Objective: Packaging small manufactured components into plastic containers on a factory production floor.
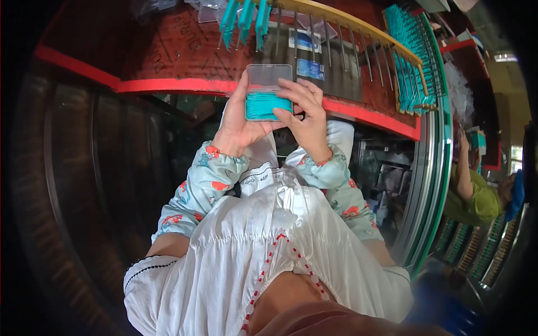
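A small clear plastic box (269,77) is in my hands just off the table's front edge, its hinged lid standing up at the far side. Thin teal plastic pieces (260,106), perhaps floss picks, lie packed in rows inside it. My left hand (238,120) grips the box from the left and from below, thumb along the lid's side. Closed about the right side is my right hand (309,115), its thumb on the near right corner by the teal pieces and its fingers bent over the lid hinge.
On the red-edged table (168,84), a yellow rail (347,15) carries metal rods, with teal bundles (245,21) at its left. Two blue-and-white cards (310,68) lie beneath. A second teal-filled rack (412,67) stands right. Beyond a glass partition (443,168), a green-sleeved co-worker (476,201) works.
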Motion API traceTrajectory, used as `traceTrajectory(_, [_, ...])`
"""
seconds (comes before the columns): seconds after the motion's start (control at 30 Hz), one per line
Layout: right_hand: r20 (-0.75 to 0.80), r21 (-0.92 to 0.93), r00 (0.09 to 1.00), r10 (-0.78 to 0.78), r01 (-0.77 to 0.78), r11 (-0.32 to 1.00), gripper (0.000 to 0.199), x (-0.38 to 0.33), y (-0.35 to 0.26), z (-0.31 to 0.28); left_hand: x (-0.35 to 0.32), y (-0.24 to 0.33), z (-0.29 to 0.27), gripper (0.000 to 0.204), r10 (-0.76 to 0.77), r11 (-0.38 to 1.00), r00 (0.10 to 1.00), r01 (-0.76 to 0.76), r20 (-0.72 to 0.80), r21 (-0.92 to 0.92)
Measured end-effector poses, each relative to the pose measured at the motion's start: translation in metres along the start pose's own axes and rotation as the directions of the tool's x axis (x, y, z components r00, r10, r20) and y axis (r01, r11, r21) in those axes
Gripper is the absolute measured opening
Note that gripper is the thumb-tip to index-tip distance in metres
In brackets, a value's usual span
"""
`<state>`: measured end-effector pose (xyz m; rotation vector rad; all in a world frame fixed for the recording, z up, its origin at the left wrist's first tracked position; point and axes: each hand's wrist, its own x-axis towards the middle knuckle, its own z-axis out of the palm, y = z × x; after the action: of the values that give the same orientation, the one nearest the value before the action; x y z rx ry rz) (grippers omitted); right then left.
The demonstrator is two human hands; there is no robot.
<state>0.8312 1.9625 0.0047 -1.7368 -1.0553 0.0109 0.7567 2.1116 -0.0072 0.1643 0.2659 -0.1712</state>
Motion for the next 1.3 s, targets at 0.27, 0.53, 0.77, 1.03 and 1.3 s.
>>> traceTrajectory(0.27, [-0.055, 0.481, 0.85, 0.524, -0.437, 0.76, 0.049, -0.022, 0.007, -0.025, 0.008, -0.039, 0.006, 0.085, -0.13, 0.991, 0.991, 0.13, -0.044, 0.013])
traceTrajectory(0.53, [0.165, 0.381, 0.969, 0.183, -0.234, 0.894, 0.022, -0.048, 0.015, -0.054, 0.02, -0.045, 0.007, 0.077, -0.22, 0.971, 0.975, 0.221, 0.029, -0.092])
traceTrajectory(0.77, [0.09, 0.631, 0.858, 0.505, -0.442, 0.637, 0.025, -0.057, 0.004, -0.063, 0.022, -0.038, -0.001, 0.048, 0.195, 0.269, 0.955, -0.27, 0.222, 0.925])
traceTrajectory(1.03, [-0.028, 0.203, 0.895, 0.444, -0.43, 0.88, 0.029, -0.07, 0.006, -0.065, 0.024, -0.056, 0.015, 0.027, 0.059, 0.459, 0.993, -0.119, 0.104, 0.881])
traceTrajectory(1.3, [-0.128, 0.437, 0.962, 0.242, -0.164, 0.885, 0.056, -0.103, -0.017, -0.105, 0.032, -0.114, 0.042, 0.035, -0.001, 0.836, 0.999, -0.022, 0.041, 0.548])
